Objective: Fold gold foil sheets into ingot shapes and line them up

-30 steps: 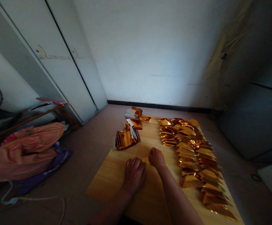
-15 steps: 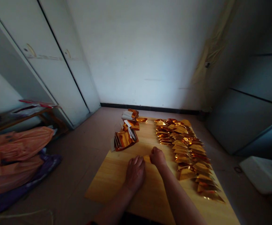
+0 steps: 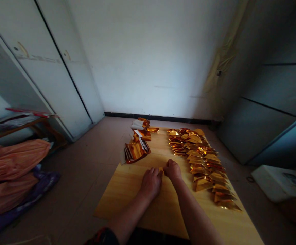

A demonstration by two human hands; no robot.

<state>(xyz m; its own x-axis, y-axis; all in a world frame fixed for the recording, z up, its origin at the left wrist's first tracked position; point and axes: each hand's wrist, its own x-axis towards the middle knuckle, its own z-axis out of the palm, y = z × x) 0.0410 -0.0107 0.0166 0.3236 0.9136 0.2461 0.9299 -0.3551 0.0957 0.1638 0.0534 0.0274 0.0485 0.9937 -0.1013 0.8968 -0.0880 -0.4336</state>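
Observation:
Between my two hands, at the middle of the wooden board (image 3: pixel 127 183), is a small piece of gold foil paper (image 3: pixel 161 169), mostly covered by fingers. My left hand (image 3: pixel 151 182) is closed on its left side, fingers curled against it. My right hand (image 3: pixel 172 170) pinches its right side. Rows of folded gold foil paper pieces (image 3: pixel 201 156) lie overlapping along the board's right side. A stack of gold foil sheets (image 3: pixel 136 150) rests at the left edge, with more foil bundles (image 3: pixel 140 124) behind it.
A white wall (image 3: pixel 142 61) stands beyond the board. White cabinet doors (image 3: pixel 51 68) are at left, above orange cloth or bags (image 3: pixel 15 160) and a wooden shelf (image 3: pixel 35 123). At right are a grey cabinet (image 3: pixel 265 119) and a white box (image 3: pixel 275 183).
My left hand has moved right and slightly forward, closer to my right hand, its fingers now curled at the foil piece. The whole view has shifted slightly.

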